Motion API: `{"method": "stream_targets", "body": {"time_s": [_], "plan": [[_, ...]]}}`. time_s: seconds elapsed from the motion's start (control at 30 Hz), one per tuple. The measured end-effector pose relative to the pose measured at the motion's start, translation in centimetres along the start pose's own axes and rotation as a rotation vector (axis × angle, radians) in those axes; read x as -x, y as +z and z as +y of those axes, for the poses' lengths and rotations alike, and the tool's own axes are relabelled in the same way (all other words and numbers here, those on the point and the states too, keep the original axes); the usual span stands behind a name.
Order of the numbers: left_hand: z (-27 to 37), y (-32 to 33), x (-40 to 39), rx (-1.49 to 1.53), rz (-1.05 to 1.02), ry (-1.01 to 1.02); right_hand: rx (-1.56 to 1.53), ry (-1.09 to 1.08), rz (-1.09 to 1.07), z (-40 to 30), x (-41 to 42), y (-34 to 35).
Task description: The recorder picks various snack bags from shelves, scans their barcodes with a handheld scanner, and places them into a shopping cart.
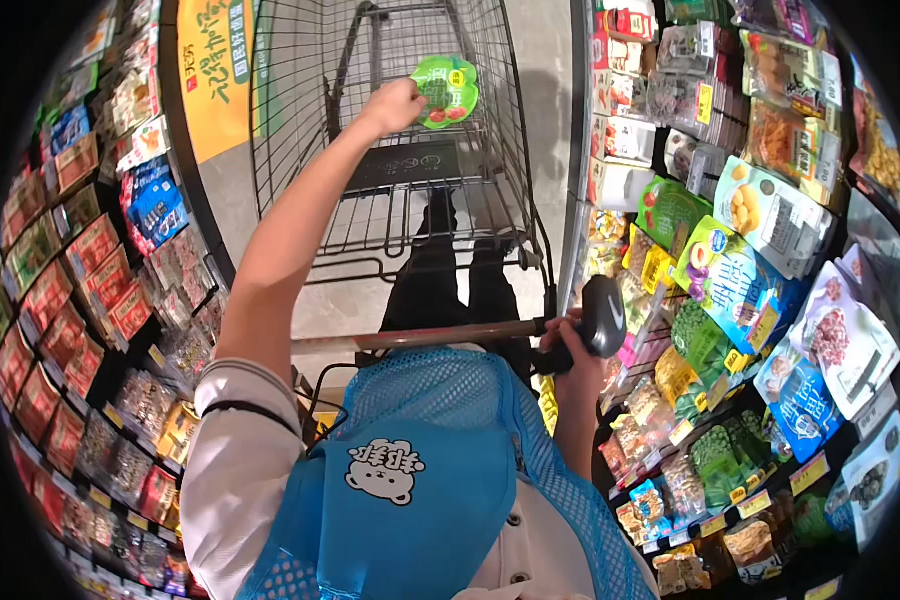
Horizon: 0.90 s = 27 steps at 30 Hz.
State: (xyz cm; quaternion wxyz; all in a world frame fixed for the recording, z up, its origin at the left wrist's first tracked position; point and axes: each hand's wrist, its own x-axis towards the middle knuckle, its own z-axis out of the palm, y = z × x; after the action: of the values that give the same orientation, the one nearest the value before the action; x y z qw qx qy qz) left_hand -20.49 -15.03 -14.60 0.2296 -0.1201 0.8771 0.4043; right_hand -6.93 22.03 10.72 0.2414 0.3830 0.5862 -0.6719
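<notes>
My left hand (396,106) reaches out over the wire shopping cart (292,90), its fingers closed on the edge of a green snack package (448,91) with pictures of small red fruit. The package hangs above the cart's basket. Close to my body, my right hand (570,341) is at the right end of the cart's handlebar (435,334), with its fingers around the dark grip beside a rounded black end piece (604,316). A dark panel (405,163) with faint markings lies across the near part of the cart.
Shelves of packaged snacks (784,217) rise close on the right. More shelves with red packets (94,247) stand on the left. A yellow and green printed panel (214,75) lies left of the cart. Grey floor tiles (551,172) show beside the cart.
</notes>
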Motion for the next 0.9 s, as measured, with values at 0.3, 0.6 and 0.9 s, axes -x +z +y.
{"method": "stream_targets", "body": {"time_s": [0.3, 0.6, 0.9], "plan": [[-4.1, 12.5, -8.7, 0.013, 0.113, -0.533, 0.324, 0.069, -0.009, 3.0, 2.3, 0.9], [-3.8, 16.4, -11.3, -0.014, 0.129, -0.761, 0.329, 0.126, -0.030, 3.2, 3.1, 2.0], [-7.4, 12.2, -6.8, -0.237, 0.211, -0.423, 0.283, -0.166, -0.017, 6.4, 3.1, 1.7]]}}
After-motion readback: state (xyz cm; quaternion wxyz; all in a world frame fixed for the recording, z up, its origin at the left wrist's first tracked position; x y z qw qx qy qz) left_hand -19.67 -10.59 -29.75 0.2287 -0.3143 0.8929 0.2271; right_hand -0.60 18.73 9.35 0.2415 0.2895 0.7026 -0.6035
